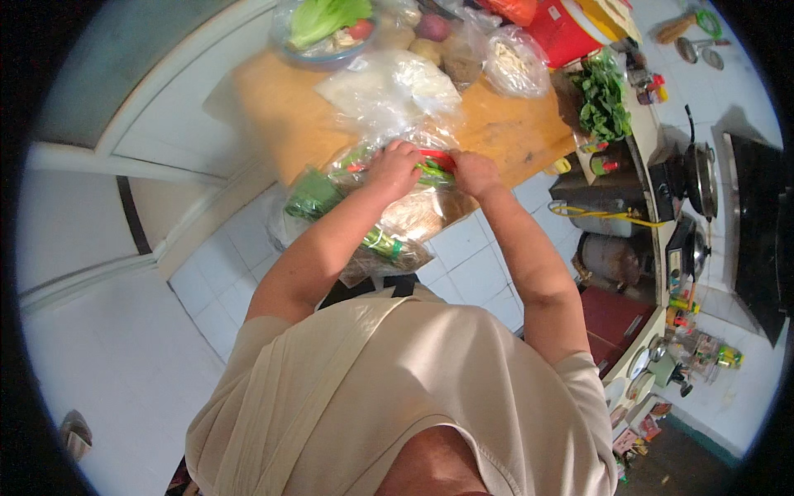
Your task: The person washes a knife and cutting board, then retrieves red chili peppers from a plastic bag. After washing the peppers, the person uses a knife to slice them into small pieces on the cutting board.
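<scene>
Red and green long peppers [438, 162] lie in a clear plastic bag [428, 178] near the front edge of the wooden table. My left hand [394, 167] curls over the bag's left part, fingers bent on the plastic. At its right end, my right hand [476, 171] is closed around the bag and pepper ends; its fingertips are hidden. A wrapped bundle of green-stemmed vegetables [379, 242] with a green band sits closer to my body, partly under my left forearm. Its leafy end [312, 195] pokes out to the left.
Beyond my hands is a white plastic bag [391, 87] on the table [267, 99]. A bowl [322, 57] of lettuce, a bag of pale pieces [516, 65] and a red container [561, 31] stand at the back. Leafy greens [603, 99] and a wok [701, 180] are on the right counter.
</scene>
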The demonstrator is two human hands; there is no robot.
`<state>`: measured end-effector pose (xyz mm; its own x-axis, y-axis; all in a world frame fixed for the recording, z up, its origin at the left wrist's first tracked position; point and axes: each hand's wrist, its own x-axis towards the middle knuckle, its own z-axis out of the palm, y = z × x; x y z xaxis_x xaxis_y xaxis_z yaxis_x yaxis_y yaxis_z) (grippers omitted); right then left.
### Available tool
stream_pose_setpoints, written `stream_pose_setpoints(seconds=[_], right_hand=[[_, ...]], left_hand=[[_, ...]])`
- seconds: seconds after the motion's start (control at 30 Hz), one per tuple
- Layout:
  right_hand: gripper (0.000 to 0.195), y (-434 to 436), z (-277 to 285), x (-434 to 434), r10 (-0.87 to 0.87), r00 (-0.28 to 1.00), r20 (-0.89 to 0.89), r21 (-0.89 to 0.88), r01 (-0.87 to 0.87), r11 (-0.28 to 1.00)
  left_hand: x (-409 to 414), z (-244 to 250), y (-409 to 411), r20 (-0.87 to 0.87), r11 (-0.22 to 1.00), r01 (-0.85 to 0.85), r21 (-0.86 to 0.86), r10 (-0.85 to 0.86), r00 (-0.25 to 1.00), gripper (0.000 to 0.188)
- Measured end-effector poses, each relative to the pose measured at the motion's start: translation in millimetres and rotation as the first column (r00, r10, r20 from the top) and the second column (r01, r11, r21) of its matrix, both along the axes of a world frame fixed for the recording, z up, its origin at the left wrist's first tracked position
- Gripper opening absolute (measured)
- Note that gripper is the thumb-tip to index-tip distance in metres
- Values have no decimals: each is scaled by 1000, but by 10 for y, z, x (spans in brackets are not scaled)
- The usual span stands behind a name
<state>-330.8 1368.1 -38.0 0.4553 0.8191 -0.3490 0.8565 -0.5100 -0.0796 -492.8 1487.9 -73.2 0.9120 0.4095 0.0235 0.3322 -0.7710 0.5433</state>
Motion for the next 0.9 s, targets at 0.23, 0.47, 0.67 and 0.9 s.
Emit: stream_pose_setpoints(seconds=[0.23, 0.47, 0.67, 0.9], right_hand=[[20, -73, 437, -176, -5, 990, -141, 235, 39, 971], [24, -199, 240, -72, 193, 976, -98, 527, -114, 842], [23, -389, 4, -26, 114, 987, -110, 435, -56, 899], [19, -479, -176, -123, 76, 977, -199, 546, 46, 837]], left_hand=[[28, 133, 26, 79, 988, -87, 125, 78, 994, 21], [245, 145, -12, 244, 995, -64, 73, 45, 969, 23], [219, 101, 137, 313, 999, 10, 46, -24, 949, 23], [261, 437, 322, 529, 792, 35, -609, 373, 762, 16]])
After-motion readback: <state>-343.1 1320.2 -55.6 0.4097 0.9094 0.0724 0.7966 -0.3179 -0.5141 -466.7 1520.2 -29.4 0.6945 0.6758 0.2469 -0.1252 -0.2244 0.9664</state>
